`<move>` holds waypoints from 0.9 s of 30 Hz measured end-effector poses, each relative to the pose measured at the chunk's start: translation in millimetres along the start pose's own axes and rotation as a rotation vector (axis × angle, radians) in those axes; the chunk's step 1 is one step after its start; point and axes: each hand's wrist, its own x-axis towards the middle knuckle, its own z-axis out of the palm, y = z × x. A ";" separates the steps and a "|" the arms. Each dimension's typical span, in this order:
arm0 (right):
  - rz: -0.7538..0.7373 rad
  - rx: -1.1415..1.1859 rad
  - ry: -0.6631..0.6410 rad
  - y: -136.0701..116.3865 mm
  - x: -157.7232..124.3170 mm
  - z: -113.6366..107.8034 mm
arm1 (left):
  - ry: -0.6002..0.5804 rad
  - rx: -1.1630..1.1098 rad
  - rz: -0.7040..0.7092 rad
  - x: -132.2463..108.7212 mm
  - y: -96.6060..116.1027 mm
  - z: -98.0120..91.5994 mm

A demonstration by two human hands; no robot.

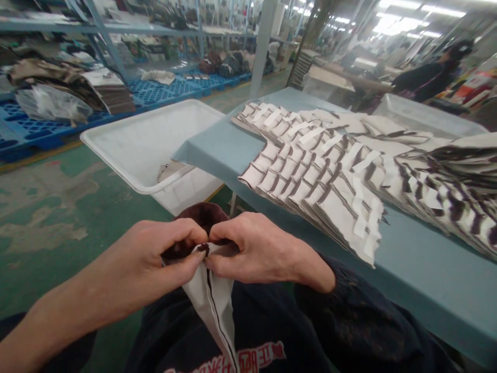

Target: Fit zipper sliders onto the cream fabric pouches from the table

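Note:
Low in front of me, both hands pinch one piece of fabric (223, 290), cream on one side with dark brown showing at its upper part and along a seam. My left hand (171, 251) grips the top of that seam between thumb and forefinger. Right beside it, almost touching, my right hand (248, 248) has its thumb and fingers closed on the same spot. The cloth hangs down in a narrowing strip over my dark clothing. Overlapping rows of similar cream pieces with brown edges (287, 171) lie on the table to the right.
A blue-grey table (217, 145) runs along my right. Beyond my hands stands a white plastic bin (116, 147) with a little fabric inside. Blue pallets (155, 90) hold stacked cloth at the back left. A person in dark clothes (430, 72) is at the far right.

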 end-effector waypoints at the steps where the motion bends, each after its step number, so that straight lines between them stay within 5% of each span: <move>1: 0.011 -0.011 -0.015 -0.2 -0.1 0.6 | -0.015 0.013 0.006 1.3 0.6 0.4; 10: 0.054 0.089 -0.038 9.2 0.5 3.8 | -0.028 0.024 0.079 0.7 -5.8 3.3; 18: -0.023 0.722 -0.136 36.1 4.1 18.6 | 0.195 0.166 0.389 -20.8 -14.6 21.7; 27: 0.114 1.081 -0.115 37.8 -2.5 46.5 | 0.190 0.388 0.505 -44.0 -44.5 31.2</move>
